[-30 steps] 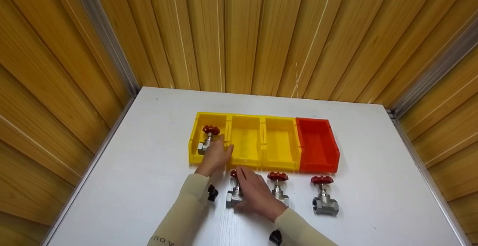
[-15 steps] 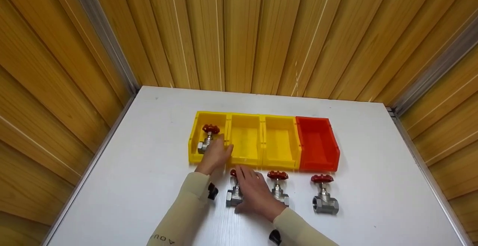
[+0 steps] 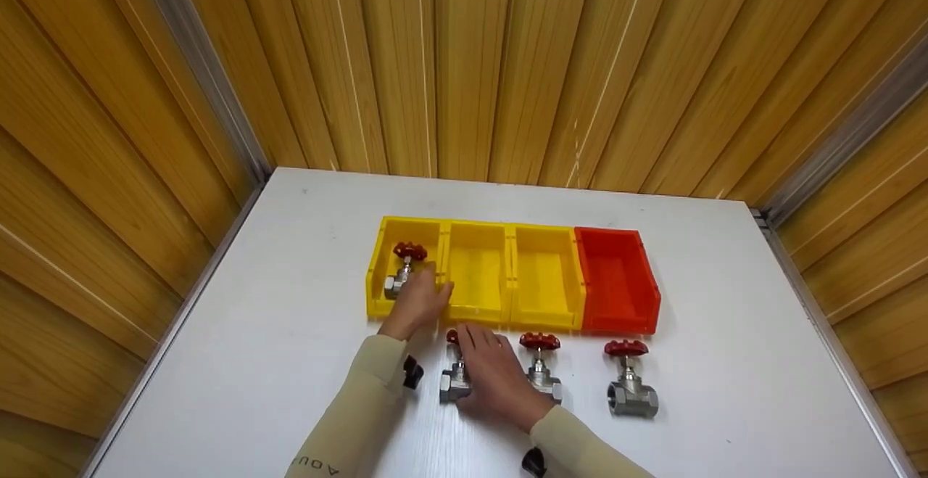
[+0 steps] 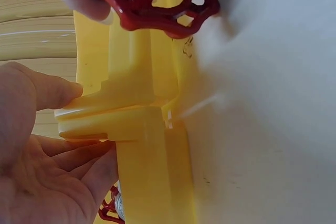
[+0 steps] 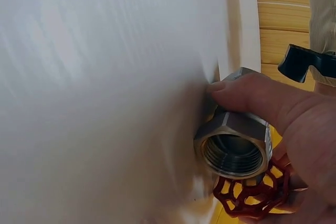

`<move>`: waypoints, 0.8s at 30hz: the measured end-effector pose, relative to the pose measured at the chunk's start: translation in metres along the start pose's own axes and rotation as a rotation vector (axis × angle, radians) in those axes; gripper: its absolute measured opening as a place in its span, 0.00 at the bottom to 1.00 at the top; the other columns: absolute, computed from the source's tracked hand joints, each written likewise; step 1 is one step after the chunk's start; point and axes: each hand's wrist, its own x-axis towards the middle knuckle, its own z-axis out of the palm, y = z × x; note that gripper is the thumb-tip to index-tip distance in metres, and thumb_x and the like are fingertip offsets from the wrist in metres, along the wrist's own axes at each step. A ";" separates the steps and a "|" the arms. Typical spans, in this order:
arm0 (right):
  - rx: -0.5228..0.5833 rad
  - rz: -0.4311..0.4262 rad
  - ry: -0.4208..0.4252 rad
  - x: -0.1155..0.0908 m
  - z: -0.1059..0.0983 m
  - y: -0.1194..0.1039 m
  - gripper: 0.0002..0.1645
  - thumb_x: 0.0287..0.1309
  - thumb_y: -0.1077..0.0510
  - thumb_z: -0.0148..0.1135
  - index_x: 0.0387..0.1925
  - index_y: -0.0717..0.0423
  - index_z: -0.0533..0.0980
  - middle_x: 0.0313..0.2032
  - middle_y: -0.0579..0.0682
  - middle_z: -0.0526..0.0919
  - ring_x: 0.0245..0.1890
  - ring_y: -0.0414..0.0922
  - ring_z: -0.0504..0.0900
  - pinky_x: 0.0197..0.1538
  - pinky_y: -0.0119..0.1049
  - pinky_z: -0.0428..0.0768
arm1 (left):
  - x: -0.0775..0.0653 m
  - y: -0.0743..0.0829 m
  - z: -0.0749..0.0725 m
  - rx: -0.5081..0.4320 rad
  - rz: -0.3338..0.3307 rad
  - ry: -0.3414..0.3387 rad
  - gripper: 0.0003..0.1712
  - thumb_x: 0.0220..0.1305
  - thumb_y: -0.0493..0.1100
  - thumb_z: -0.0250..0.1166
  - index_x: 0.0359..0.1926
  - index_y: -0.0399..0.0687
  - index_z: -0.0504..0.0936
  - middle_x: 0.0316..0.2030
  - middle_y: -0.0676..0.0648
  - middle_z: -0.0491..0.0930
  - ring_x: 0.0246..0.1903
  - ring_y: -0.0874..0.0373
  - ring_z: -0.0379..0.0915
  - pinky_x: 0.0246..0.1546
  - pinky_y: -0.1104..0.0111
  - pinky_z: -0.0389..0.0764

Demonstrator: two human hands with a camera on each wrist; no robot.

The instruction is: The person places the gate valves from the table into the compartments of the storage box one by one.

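My left hand (image 3: 417, 302) reaches over the front of the leftmost yellow bin (image 3: 373, 278). In the left wrist view, its thumb and fingers (image 4: 76, 153) pinch the adjoining yellow bin walls (image 4: 131, 119) from both sides. A gate valve (image 3: 395, 286) with a red handwheel lies inside that leftmost bin, partly behind the hand. My right hand (image 3: 500, 375) grips another gate valve (image 5: 233, 135) in front of the bins. Its thumb presses along the hexagonal steel body, with the other fingers about the red handwheel (image 5: 252, 190). The hand hides part of this valve in the head view.
Just right of my right hand lies a gate valve (image 3: 541, 369), and another gate valve (image 3: 631, 387) sits farther right. Two more yellow bins (image 3: 476, 311) and a red bin (image 3: 620, 322) continue the row. Wood-patterned walls (image 3: 471, 64) surround the white table (image 3: 304, 246).
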 end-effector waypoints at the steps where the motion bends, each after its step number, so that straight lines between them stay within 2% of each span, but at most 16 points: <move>1: -0.002 -0.003 0.003 0.000 0.000 0.000 0.72 0.26 0.39 0.82 0.71 0.60 0.56 0.68 0.58 0.66 0.67 0.54 0.66 0.67 0.52 0.67 | 0.000 0.000 0.000 -0.004 -0.007 0.000 0.23 0.69 0.48 0.57 0.59 0.41 0.71 0.41 0.44 0.79 0.34 0.54 0.74 0.40 0.64 0.81; 7: -0.011 -0.017 0.006 0.001 0.000 0.002 0.71 0.25 0.38 0.81 0.71 0.60 0.57 0.68 0.58 0.66 0.68 0.54 0.66 0.68 0.53 0.67 | -0.001 0.001 0.000 -0.014 -0.048 -0.013 0.24 0.70 0.48 0.57 0.62 0.42 0.69 0.46 0.42 0.79 0.35 0.54 0.74 0.42 0.62 0.81; 14: -0.008 -0.034 0.021 0.000 0.000 0.005 0.71 0.26 0.37 0.80 0.71 0.60 0.57 0.69 0.57 0.66 0.67 0.54 0.66 0.67 0.55 0.66 | 0.000 0.001 0.001 -0.016 -0.063 -0.013 0.23 0.69 0.48 0.57 0.60 0.43 0.70 0.45 0.43 0.79 0.35 0.54 0.74 0.41 0.63 0.81; 24: 0.031 -0.030 0.002 0.001 -0.007 0.009 0.70 0.28 0.35 0.80 0.71 0.60 0.57 0.68 0.57 0.66 0.68 0.54 0.66 0.68 0.59 0.64 | -0.001 0.002 0.000 0.056 0.003 0.022 0.23 0.68 0.47 0.58 0.57 0.37 0.70 0.39 0.40 0.79 0.29 0.54 0.73 0.32 0.67 0.79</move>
